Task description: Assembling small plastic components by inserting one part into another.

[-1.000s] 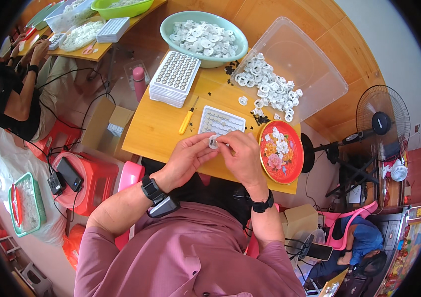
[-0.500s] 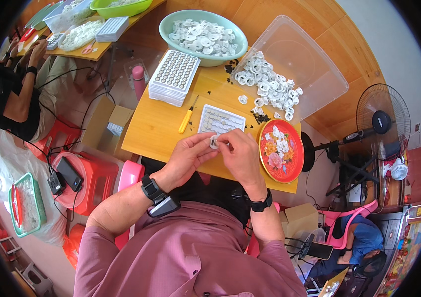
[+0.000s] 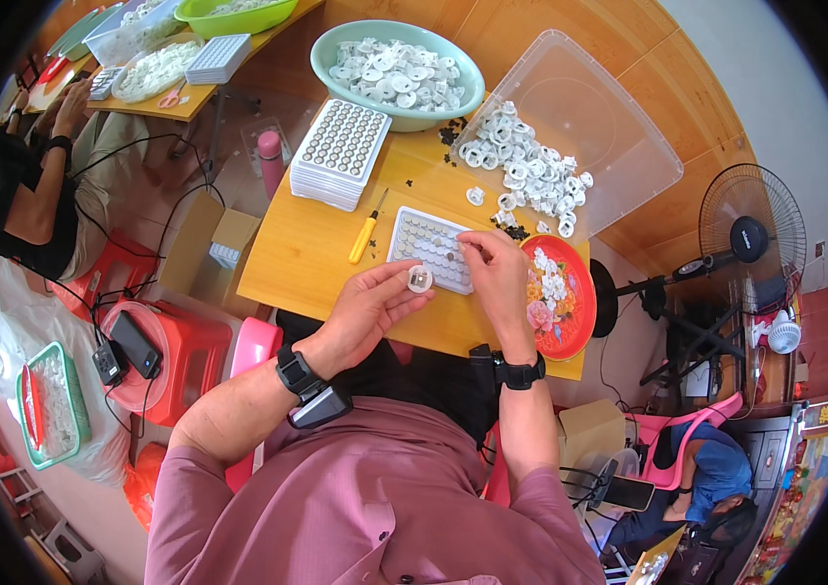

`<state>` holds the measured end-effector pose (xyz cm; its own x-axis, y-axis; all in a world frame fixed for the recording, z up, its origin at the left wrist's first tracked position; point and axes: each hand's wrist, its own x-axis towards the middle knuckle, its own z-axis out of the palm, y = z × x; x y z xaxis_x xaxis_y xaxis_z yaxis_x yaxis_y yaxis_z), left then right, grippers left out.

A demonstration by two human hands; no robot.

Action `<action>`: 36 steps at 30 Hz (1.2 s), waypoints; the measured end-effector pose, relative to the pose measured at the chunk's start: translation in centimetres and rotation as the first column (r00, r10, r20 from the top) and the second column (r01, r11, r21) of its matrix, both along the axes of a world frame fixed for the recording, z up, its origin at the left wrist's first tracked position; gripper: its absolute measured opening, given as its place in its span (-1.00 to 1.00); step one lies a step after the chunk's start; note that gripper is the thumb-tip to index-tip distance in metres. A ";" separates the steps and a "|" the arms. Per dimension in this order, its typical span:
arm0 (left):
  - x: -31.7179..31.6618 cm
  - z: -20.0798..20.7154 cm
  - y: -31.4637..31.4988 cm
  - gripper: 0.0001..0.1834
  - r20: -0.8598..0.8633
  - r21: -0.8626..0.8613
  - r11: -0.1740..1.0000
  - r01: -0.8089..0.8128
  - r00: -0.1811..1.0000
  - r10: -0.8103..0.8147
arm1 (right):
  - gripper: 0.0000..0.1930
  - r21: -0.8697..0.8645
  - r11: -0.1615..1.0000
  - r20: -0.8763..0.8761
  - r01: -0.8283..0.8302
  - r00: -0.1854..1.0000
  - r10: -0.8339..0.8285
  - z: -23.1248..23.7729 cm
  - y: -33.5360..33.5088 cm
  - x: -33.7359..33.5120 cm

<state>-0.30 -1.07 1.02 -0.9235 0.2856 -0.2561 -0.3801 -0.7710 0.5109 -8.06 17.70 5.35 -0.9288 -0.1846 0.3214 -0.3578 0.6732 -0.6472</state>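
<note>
A small white round plastic part (image 3: 420, 280) with a metallic spot in its middle is held between the thumb and fingers of my left hand (image 3: 375, 305). Over the right edge of a shallow white tray (image 3: 430, 255) is my right hand (image 3: 498, 283), its thumb and forefinger pinched together; whatever is between them is too small to make out. Rows of small silvery discs that look like button cells fill the tray. A yellow-handled screwdriver (image 3: 365, 235) lies left of it. On the right stands a red floral round tray (image 3: 579, 310) with small white pieces.
Stacked white trays (image 3: 338, 156), a pale green basin (image 3: 467, 97) of white parts and a clear plastic bin (image 3: 618, 127) with more white parts stand farther back. Black bits are scattered about the table (image 3: 311, 258). A black fan (image 3: 750, 239) stands right; a co-worker (image 3: 29, 190) sits left.
My right hand has left the white plastic part and moved right and away from me to the shallow tray. My left hand stays nearly in place, still holding the part.
</note>
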 end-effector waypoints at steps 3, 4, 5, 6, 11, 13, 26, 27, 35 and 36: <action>-0.1 0.1 0.0 -0.63 -0.001 0.021 1.000 0.001 1.000 -0.001 | -0.88 0.013 0.999 -0.003 -0.039 0.999 0.039 -0.7 -0.7 -0.8; 0.0 0.1 0.0 -0.63 0.000 0.021 1.000 0.003 1.000 -0.002 | -0.87 0.065 0.997 -0.020 -0.039 0.999 0.040 -0.8 -0.8 -1.0; 0.0 0.2 -0.1 -0.63 0.003 0.021 1.000 0.004 1.000 -0.004 | -0.86 0.117 0.992 -0.038 -0.037 0.998 0.042 -0.9 -0.9 -1.0; 0.0 0.2 -0.1 -0.63 0.008 0.022 1.000 0.001 1.000 -0.001 | -0.86 0.117 0.992 -0.037 -0.040 0.998 0.045 -0.7 -1.0 -1.0; 0.0 0.0 -0.2 -0.63 0.013 0.039 0.999 0.000 1.000 0.000 | -0.88 0.215 0.975 0.113 -0.046 0.993 0.022 0.0 0.0 -0.7; -0.1 0.0 -0.2 -0.63 0.010 0.047 0.999 0.005 1.000 -0.005 | -0.88 0.201 0.978 0.107 -0.056 0.994 0.034 -0.6 0.4 -0.6; 0.0 0.2 -0.3 -0.65 0.001 0.032 0.999 -0.010 1.000 0.010 | -0.93 0.087 0.969 -0.060 -0.230 0.970 0.235 2.1 -1.9 3.0; 0.0 0.1 -0.2 -0.65 -0.002 0.028 0.999 -0.016 1.000 0.016 | -0.93 0.087 0.969 -0.061 -0.230 0.970 0.235 2.0 -2.1 3.2; 0.1 -0.3 -0.2 -0.65 -0.022 0.020 0.999 -0.041 0.999 0.041 | -0.93 0.326 0.917 -0.396 -0.231 0.847 0.354 1.1 -3.1 3.6; 0.1 -0.2 -0.2 -0.65 -0.027 0.023 0.999 -0.045 0.999 0.045 | -0.93 0.325 0.917 -0.394 -0.232 0.848 0.355 1.1 -3.2 3.6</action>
